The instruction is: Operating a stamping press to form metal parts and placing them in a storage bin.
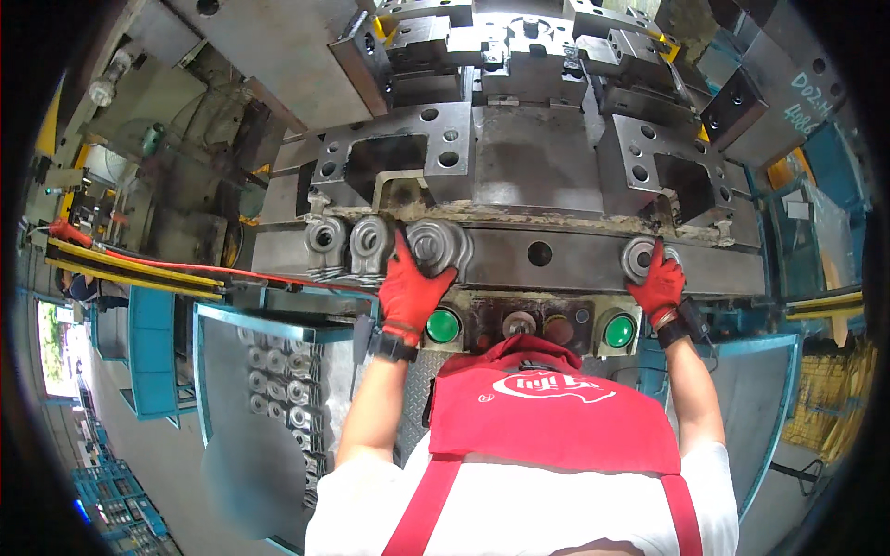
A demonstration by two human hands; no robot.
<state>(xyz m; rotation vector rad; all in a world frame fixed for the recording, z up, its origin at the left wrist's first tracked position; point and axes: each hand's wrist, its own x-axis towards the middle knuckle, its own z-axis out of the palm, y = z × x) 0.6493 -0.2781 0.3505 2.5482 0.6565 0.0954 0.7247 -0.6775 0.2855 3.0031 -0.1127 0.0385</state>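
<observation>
Along the steel ledge (584,269), places the left hand (413,287), thumb spread wide, against overlapping metal rings (434,243), perhaps to steady them; lays the right hand (658,285), fingers slightly parted, on a lone ring (637,260); leaves either grip unclear.

This place is a factory workshop for metal work. The heavy machine (533,162) with steel blocks (451,130) and green buttons (443,325) shows it, also metal parts (368,262) along its edge, a blue bin (255,321) and blue racks (159,326).
</observation>
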